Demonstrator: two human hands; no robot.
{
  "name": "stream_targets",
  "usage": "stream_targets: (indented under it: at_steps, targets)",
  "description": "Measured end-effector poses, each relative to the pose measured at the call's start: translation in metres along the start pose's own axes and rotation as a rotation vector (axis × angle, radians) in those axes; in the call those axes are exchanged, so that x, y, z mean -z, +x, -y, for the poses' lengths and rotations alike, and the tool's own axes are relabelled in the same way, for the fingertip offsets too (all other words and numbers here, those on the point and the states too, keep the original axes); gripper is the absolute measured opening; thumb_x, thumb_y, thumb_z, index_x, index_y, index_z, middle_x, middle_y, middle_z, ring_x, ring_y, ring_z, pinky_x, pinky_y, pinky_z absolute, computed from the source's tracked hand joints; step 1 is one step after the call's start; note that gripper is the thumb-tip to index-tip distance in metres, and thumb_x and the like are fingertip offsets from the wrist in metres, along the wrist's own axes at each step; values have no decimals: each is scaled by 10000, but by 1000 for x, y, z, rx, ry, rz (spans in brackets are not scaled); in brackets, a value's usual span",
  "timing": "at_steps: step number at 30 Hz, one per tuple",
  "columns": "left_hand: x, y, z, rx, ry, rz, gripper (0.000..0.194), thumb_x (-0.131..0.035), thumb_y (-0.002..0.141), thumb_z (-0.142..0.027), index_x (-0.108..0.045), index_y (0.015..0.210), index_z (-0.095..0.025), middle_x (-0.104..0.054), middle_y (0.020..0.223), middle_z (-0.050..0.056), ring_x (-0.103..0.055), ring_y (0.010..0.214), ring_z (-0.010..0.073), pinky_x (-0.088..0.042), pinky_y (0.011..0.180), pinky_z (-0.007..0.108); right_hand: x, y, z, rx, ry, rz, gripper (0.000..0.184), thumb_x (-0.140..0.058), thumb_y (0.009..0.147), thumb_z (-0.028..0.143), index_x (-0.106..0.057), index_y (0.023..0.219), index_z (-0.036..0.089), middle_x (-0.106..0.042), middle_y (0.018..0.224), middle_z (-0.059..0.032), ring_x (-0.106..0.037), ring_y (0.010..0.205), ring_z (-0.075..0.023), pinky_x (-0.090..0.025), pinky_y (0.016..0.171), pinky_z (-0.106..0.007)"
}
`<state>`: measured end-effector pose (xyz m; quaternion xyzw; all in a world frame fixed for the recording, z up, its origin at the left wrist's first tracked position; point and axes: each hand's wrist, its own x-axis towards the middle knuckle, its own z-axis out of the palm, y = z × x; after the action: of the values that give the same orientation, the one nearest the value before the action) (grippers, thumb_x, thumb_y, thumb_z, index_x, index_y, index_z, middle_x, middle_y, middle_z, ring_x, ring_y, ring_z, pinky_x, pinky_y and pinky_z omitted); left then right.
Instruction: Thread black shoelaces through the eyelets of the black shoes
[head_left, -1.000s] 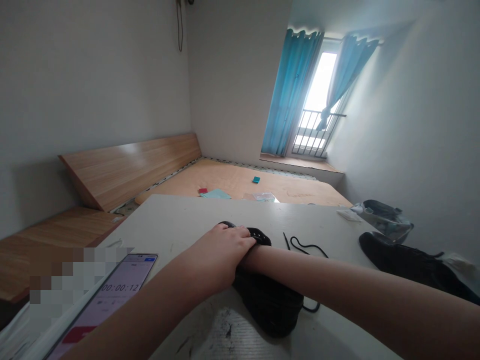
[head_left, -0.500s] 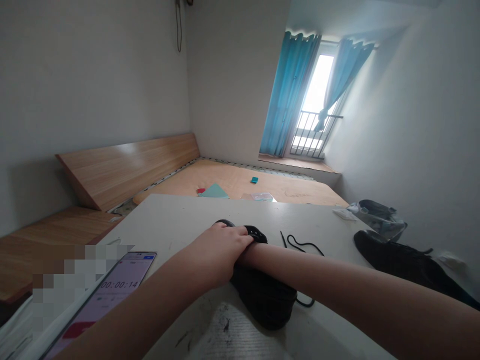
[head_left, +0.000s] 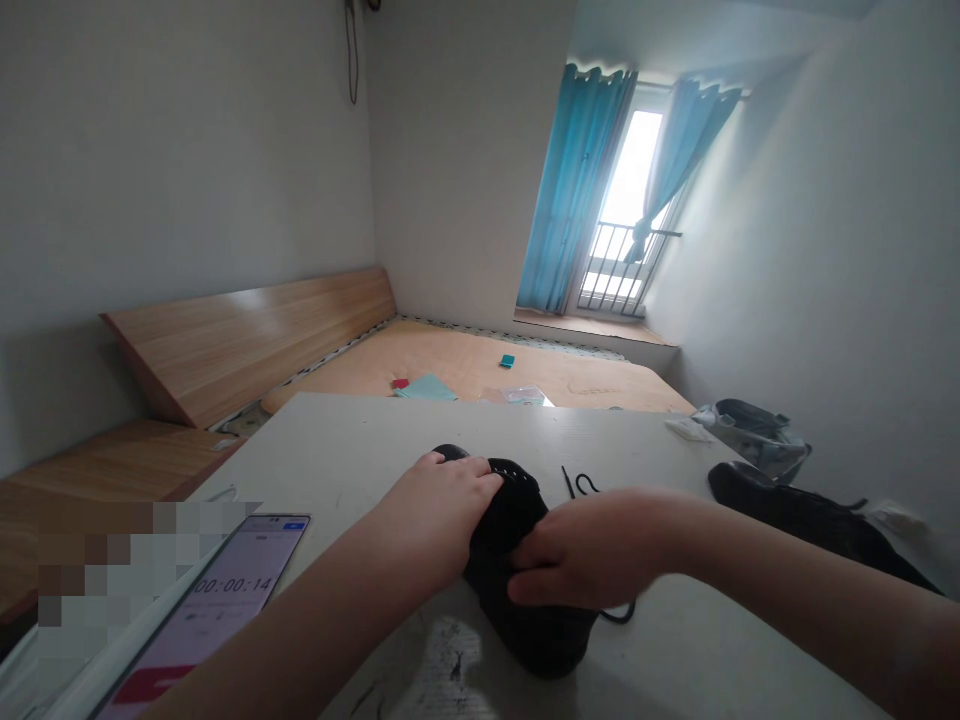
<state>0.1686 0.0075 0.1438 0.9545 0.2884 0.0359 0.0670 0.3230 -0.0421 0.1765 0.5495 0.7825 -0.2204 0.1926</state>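
Note:
A black lace-up shoe (head_left: 536,640) lies on the white table (head_left: 337,470) in front of me, its eyelet row facing up. My left hand (head_left: 439,510) grips the shoe's top near the eyelets. My right hand (head_left: 592,550) is slightly blurred, its fingers against the shoe's right side and holding nothing. A black shoelace (head_left: 587,486) lies on the table beyond my right hand, partly hidden by it. A loop of black lace (head_left: 619,615) shows beside the shoe's lower right edge.
A phone (head_left: 240,580) showing a timer lies at the table's left edge. A second black shoe (head_left: 787,510) and a grey bag (head_left: 750,440) sit at the right. Beyond the table are a bare mattress (head_left: 480,370) with small items and a wooden headboard (head_left: 247,345).
My right hand has moved left from lying across the shoe's top to its right side. The shoe now shows more of its eyelets. My left hand stays on the shoe.

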Motion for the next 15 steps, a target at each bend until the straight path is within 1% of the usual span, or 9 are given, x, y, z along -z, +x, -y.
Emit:
stream_targets:
  at_steps: [2, 4, 5, 7, 8, 9, 13, 15]
  targets:
    - [0, 0, -1, -3, -1, -9, 401, -487, 746, -53, -611, 1080, -239, -645, 1118, 59, -606, 1016, 238, -444, 844, 386, -4, -14, -4, 34, 20, 48, 435, -432, 894, 487, -701, 946, 150, -700, 918, -105, -659, 859, -251, -498, 750, -357]
    - [-1, 0, -1, -1, 4, -14, 392, -489, 746, -54, -614, 1070, -235, -648, 1106, 61, -607, 1005, 239, -441, 836, 384, -11, -16, -5, 74, 24, 47, 471, -438, 886, 495, -689, 1020, 120, -704, 955, -135, -628, 1006, -279, -446, 909, -387]
    - [-1, 0, 0, 0, 7, -16, 390, -489, 747, -55, -614, 1070, -233, -649, 1100, 62, -607, 1001, 241, -439, 834, 385, -15, -14, -5, 90, 9, 27, 464, -467, 876, 481, -690, 1023, 102, -711, 928, -140, -623, 1030, -277, -396, 984, -390]
    - [-3, 0, 0, -2, 9, -22, 396, -485, 749, -53, -612, 1079, -233, -652, 1093, 60, -607, 998, 243, -436, 833, 386, -21, -8, -4, 106, -53, -3, 444, -517, 853, 450, -699, 999, 71, -722, 848, -141, -651, 982, -268, -302, 1073, -389]
    - [-4, 0, 0, -5, 11, -24, 400, -483, 751, -51, -610, 1084, -233, -651, 1094, 59, -606, 998, 243, -435, 834, 387, -23, -4, -4, 99, -85, -17, 437, -536, 842, 441, -704, 984, 63, -723, 820, -141, -667, 941, -266, -294, 1080, -389]
    - [-4, 0, 1, -7, 14, -25, 399, -483, 754, -55, -608, 1088, -232, -650, 1099, 60, -605, 1001, 244, -434, 836, 388, -24, -2, -3, 86, -111, -19, 439, -550, 829, 443, -710, 971, 60, -723, 808, -145, -675, 917, -269, -315, 1067, -389]
    - [-5, 0, 0, 1, 25, -14, 400, -502, 746, -63, -607, 1097, -223, -641, 1120, 69, -598, 1022, 253, -435, 852, 397, -23, 3, -5, 45, -139, 61, 504, -567, 791, 516, -721, 961, 68, -718, 847, -173, -633, 1015, -316, -449, 926, -387]
    - [-4, 0, 0, 5, 21, -11, 416, -494, 737, -46, -606, 1099, -219, -641, 1122, 69, -598, 1026, 251, -437, 858, 404, -22, 5, -7, 64, -156, 72, 492, -599, 765, 512, -725, 944, 72, -716, 822, -160, -645, 968, -311, -469, 880, -377]
